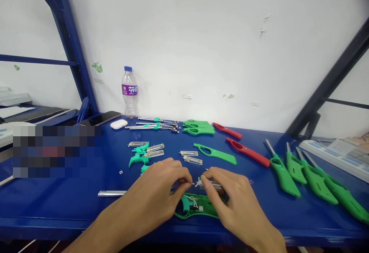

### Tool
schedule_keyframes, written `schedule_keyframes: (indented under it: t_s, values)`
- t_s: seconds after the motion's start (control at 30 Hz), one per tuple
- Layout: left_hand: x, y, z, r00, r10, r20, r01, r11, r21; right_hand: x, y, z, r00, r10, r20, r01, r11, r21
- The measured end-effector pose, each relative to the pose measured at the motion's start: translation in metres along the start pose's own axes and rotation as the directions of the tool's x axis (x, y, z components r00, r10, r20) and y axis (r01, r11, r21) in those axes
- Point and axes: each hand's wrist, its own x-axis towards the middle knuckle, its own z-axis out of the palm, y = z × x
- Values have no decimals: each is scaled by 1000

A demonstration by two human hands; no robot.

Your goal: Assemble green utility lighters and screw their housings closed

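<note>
My right hand (239, 203) grips a small clear lighter fuel tank (216, 186) with a pale fitting at its left end. Close to that fitting, the thumb and forefinger of my left hand (164, 191) are pinched together; a tiny pale tip shows there, too small to name. Below both hands lies an opened green lighter shell (190, 213), with a teal trigger (186, 204) and white wires inside. A silver lighter tube (112, 193) sticks out to the left from under my left forearm. My hands hide part of the shell.
Clear tanks (192, 160) and teal triggers (137, 160) lie beyond my hands. Green shell halves (198, 127), red halves (248, 152) and metal tubes (152, 126) sit farther back. Several green lighters (284, 176) are at right. A bottle (129, 95) stands by the wall.
</note>
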Motion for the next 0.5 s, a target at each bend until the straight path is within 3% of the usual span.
schedule_keyframes:
  t_s: [0.5]
  values:
    - [0,-3,0,1000,10,2,-10,1000,13,1,0,1,1000,9,19,-9,1000,5]
